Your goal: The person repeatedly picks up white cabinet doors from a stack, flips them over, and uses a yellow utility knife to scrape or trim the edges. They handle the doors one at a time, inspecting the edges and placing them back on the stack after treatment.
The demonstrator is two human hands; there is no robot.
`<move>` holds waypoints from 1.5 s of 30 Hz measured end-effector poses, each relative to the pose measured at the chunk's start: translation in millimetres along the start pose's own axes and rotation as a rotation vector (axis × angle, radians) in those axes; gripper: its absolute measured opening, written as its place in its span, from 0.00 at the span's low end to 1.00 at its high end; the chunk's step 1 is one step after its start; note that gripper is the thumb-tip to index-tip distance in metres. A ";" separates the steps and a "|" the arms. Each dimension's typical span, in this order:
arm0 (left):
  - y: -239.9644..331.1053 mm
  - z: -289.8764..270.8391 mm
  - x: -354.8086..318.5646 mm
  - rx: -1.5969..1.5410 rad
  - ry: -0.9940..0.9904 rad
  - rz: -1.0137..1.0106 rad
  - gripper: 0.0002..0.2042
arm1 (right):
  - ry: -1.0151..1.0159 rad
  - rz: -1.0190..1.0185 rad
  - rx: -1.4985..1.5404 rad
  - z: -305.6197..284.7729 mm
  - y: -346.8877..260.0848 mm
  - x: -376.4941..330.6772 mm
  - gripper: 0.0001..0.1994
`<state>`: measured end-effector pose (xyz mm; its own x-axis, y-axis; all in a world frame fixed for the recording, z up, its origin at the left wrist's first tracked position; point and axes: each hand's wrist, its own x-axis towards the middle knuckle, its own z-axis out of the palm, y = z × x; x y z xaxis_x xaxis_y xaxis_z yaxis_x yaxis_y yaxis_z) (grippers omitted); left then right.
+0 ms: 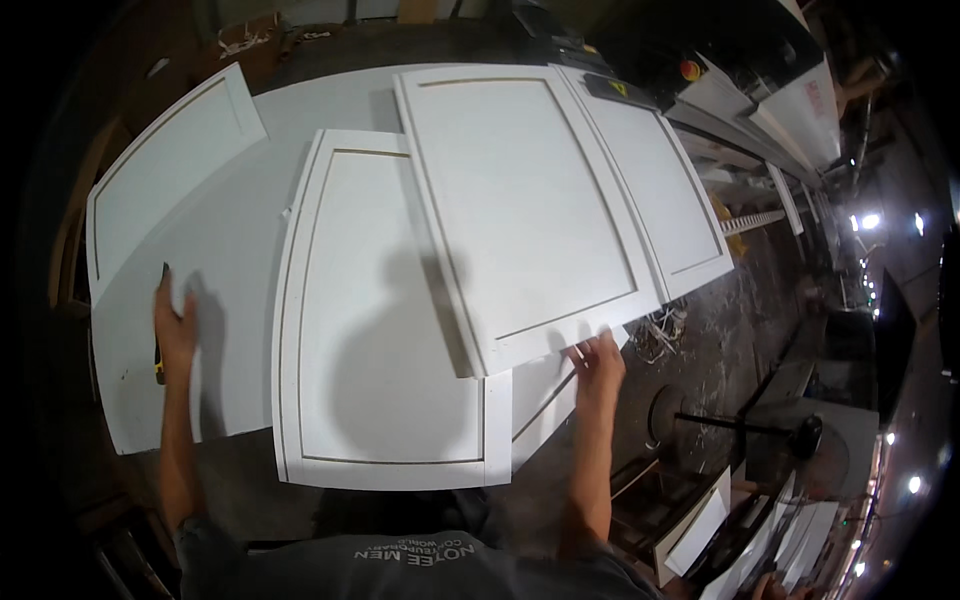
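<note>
In my left hand [177, 325], over the grey-white tabletop at the left, is a slim yellow and black utility knife [158, 366], mostly covered by the palm. A dark tip shows beyond the fingers. My right hand [598, 368] grips the near edge of a white framed cabinet door [530, 200], its fingers curled at that edge. This door lies tilted across a second white door [395, 300] in the middle. A third white door [650, 180] sits partly under its right side, and part of another white panel [545, 395] shows below it.
One more white framed panel [180, 160] lies at the table's far left. A machine with a red knob [690, 70] stands at the back right. Near right, a round-based stand [668, 415] and several leaning panels [700, 530] occupy the floor; scraps [660, 335] lie beside the table.
</note>
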<state>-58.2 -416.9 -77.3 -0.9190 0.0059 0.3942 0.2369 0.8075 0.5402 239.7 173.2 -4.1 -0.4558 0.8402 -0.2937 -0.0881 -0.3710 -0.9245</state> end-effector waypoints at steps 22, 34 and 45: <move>233.0 -109.2 -170.9 -1.547 -0.893 -0.547 0.21 | 0.155 -0.494 -0.132 108.5 -23.1 -332.1 0.27; 166.2 -157.0 -95.9 -1.080 -0.968 0.875 0.08 | -0.207 -1.438 -1.365 87.2 -19.1 -377.4 0.16; 181.4 12.9 155.2 -0.152 -0.428 0.974 0.28 | -0.136 -0.731 -1.163 11.0 75.9 -377.0 0.29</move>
<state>-161.9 -261.8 72.3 -0.3406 0.8371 0.4280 0.9366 0.2620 0.2328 395.1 -176.1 39.2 -0.7150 0.6291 0.3051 0.4101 0.7307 -0.5457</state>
